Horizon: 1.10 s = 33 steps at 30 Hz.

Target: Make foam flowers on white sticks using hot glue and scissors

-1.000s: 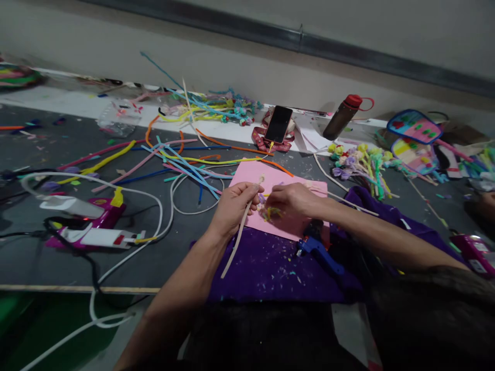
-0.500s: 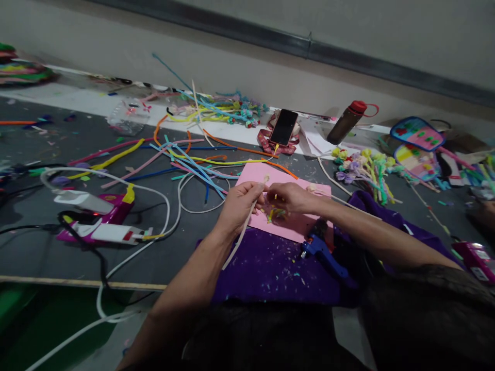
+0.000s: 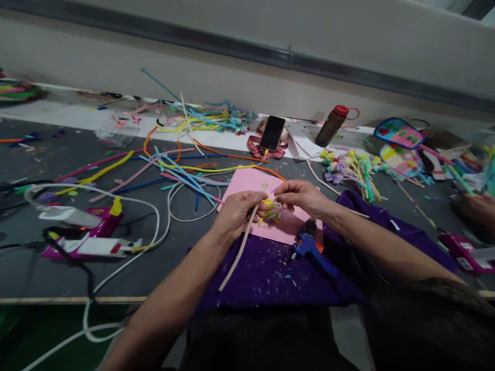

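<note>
The person's left hand (image 3: 242, 210), over the left half of the pink sheet (image 3: 247, 179), pinches a cream pipe cleaner (image 3: 240, 252) between thumb and fingers. Its long tail hangs past the sheet's near edge over the purple cloth (image 3: 266, 278), and its small curled tip rises above the fingers. The right hand (image 3: 300, 198), over the sheet's middle, has thumb and fingertips drawn close; whether they grip anything cannot be told.

The pipe cleaner looks very light, fuzzy and bendable, unlikely to slip; a pinch just below the curl should suit it, as squeezing the curl might flatten it.

Yellow scraps (image 3: 273, 215) lie on the sheet beneath the hands. The blue tool (image 3: 314, 251) sits at its near right corner, below the right forearm, and could crowd that side. Loose pipe cleaners (image 3: 185, 170) reach its left edge, with a white cable (image 3: 159, 216) beyond. Past its far edge lies a phone (image 3: 273, 133).
</note>
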### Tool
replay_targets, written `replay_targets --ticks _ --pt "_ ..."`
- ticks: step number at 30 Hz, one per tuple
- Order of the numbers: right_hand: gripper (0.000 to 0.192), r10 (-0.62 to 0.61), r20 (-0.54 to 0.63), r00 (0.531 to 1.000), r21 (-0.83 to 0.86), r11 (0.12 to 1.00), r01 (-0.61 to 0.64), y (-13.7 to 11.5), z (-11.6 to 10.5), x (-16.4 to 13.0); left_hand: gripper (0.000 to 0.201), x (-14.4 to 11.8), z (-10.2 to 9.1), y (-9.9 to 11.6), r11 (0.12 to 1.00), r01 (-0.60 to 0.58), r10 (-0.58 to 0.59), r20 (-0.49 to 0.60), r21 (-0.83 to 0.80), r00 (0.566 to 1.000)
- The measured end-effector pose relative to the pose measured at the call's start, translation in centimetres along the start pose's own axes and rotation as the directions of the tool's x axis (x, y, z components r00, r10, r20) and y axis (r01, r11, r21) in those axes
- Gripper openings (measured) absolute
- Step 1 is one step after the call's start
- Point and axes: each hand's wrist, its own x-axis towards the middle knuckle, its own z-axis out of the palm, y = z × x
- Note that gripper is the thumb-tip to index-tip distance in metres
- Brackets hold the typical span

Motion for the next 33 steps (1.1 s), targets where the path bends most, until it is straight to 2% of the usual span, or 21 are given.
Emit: replay_targets --ticks 6,11,16,21,24,26,29,33 --pt "0.009 -0.186 -0.036 0.982 -0.191 0.966 0.175 -1.1 0.7 -1.4 0.022 0.2 1.0 -0.9 0.998 0.057 -0.057 0.060 -0.003 0.997" --pt "0.008 -0.337 -0.048 0.940 -0.331 0.894 0.304 -1.1 1.6 -1.9 0.020 0.1 1.4 -1.8 0.995 0.094 -0.092 0.083 -0.017 0.992" --pt "0.006 -0.421 0.035 0.906 -0.503 0.776 0.380 -1.1 1.7 -1.6 0.015 -0.2 1.4 -2.0 0.993 0.105 -0.100 0.080 -0.052 0.992" --pt "0.008 -0.468 0.121 0.875 -0.594 0.672 0.441 -1.5 1.8 -1.6 0.016 -0.3 0.9 -1.9 0.995 0.076 -0.071 0.083 -0.064 0.994" --pt "0.008 -0.443 0.119 0.888 -0.583 0.693 0.424 -1.4 2.0 -1.6 0.016 -0.3 0.8 -1.9 0.997 0.070 -0.066 0.073 -0.043 0.995" --pt "0.007 -0.388 0.070 0.919 -0.515 0.775 0.366 -1.1 2.1 -1.5 0.017 -0.3 0.9 -2.0 0.997 0.061 -0.059 0.057 -0.037 0.997" --pt "0.014 -0.224 -0.005 0.975 -0.343 0.916 0.209 -0.8 2.1 -1.4 0.021 -0.3 1.2 -2.1 0.999 0.020 -0.019 0.026 -0.041 0.999" --pt "0.017 -0.014 0.029 0.999 -0.127 0.992 0.018 -0.7 1.8 -1.3 0.024 -0.5 1.3 -2.1 0.998 -0.046 0.047 0.033 -0.034 0.998"
